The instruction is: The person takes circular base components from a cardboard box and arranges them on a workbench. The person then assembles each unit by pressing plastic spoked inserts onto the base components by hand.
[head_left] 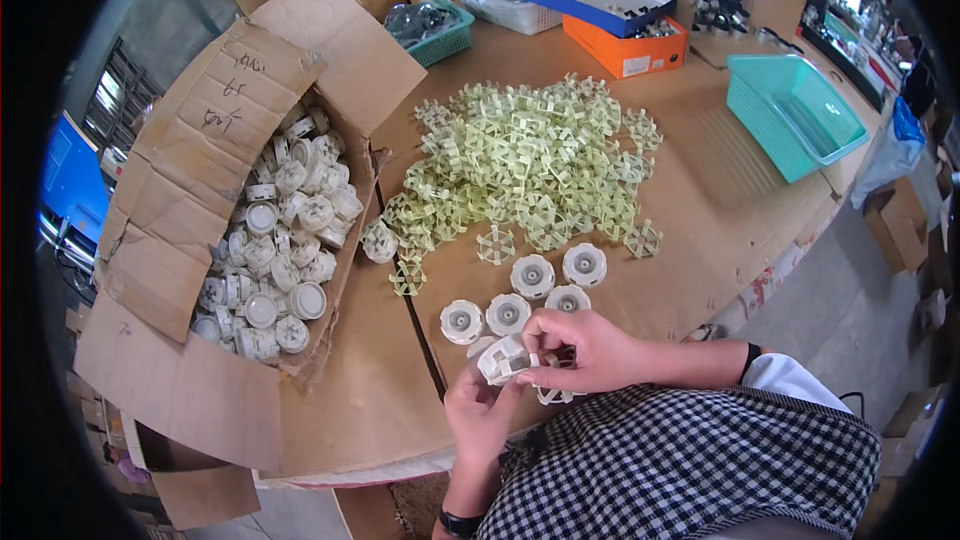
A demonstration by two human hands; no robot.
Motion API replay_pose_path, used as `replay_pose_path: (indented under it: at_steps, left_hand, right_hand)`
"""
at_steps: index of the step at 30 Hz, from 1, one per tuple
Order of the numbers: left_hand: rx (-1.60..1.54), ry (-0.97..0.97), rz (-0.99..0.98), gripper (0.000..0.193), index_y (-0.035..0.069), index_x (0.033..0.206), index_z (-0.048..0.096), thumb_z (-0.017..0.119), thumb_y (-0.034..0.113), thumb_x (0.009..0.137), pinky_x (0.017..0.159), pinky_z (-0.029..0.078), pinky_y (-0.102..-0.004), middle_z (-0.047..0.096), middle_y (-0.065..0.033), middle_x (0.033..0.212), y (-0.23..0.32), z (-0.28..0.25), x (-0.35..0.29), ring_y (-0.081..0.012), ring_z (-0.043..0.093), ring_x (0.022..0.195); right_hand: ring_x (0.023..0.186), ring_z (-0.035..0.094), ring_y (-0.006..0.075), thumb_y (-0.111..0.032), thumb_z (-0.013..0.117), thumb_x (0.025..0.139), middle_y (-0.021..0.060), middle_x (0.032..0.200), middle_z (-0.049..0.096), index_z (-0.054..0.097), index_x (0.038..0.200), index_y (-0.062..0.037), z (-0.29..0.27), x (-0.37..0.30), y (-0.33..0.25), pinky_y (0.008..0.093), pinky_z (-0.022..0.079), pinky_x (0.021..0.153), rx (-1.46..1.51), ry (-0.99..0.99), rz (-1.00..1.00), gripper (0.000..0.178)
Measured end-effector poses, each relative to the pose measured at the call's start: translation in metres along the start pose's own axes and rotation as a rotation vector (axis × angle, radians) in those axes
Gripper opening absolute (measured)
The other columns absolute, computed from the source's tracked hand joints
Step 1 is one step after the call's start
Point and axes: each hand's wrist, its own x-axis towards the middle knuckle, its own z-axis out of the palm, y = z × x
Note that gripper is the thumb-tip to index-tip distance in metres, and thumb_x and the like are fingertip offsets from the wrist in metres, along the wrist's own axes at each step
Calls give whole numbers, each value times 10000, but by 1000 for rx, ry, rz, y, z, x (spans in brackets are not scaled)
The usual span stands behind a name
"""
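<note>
Near the front edge of the table, my left hand (pixel 478 416) holds a white round plastic part (pixel 503 360) tilted on its side, so its slotted side shows. My right hand (pixel 592 348) is closed against the same part's right side, thumb and fingers pinching there; whether a smaller piece is between them I cannot make out. Just beyond my hands, several white round parts with a hub in the middle, one of them a white knob-like part (pixel 508 314), lie on the table. Another pale spoked piece (pixel 553 395) shows partly beneath my right hand.
A heap of pale green spoked plastic pieces (pixel 530 155) covers the middle of the table. On the left, an open cardboard box (pixel 200 170) is full of white round parts (pixel 290 240). A turquoise basket (pixel 790 110) stands far right; blue and orange trays (pixel 625 45) sit at the back.
</note>
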Motion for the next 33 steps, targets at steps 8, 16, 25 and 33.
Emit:
replay_pose_path:
  at_steps: [8, 16, 25, 33]
  left_hand:
    - [-494, -97, -198, 608, -11, 1401, 490, 449, 487, 1055, 707, 567, -329, 658, -124, 1170, 2, 6, 1, -190, 666, 984]
    - [-480, 95, -476, 490, 72, 1309, 554, 413, 478, 1075, 804, 549, -372, 666, -99, 1138, -5, 10, -4, -215, 671, 997]
    - [-626, 45, -402, 426, 99, 1245, 563, 416, 462, 1078, 828, 509, -352, 653, -67, 1091, -4, 17, -4, -179, 637, 992]
    - [-541, 78, -417, 523, 53, 1309, 570, 342, 475, 1100, 871, 532, -348, 677, -81, 1117, 5, 18, -11, -191, 668, 998]
  right_hand:
    - [755, 613, 118, -234, 798, 882, 72, 810, 631, 572, 940, -42, 6, 1, 10, 287, 514, 649, 6, -85, -35, 302]
    - [624, 578, 207, -229, 790, 843, 82, 745, 564, 505, 883, -57, 16, -9, 4, 336, 474, 592, -173, 16, -50, 336]
    - [578, 493, 194, -182, 771, 836, 56, 690, 518, 497, 846, -65, 14, -16, -7, 334, 416, 543, -134, -10, -103, 298]
    - [536, 540, 116, -154, 767, 892, 65, 623, 575, 666, 922, -53, 12, -8, -5, 298, 420, 504, -207, -33, -177, 145]
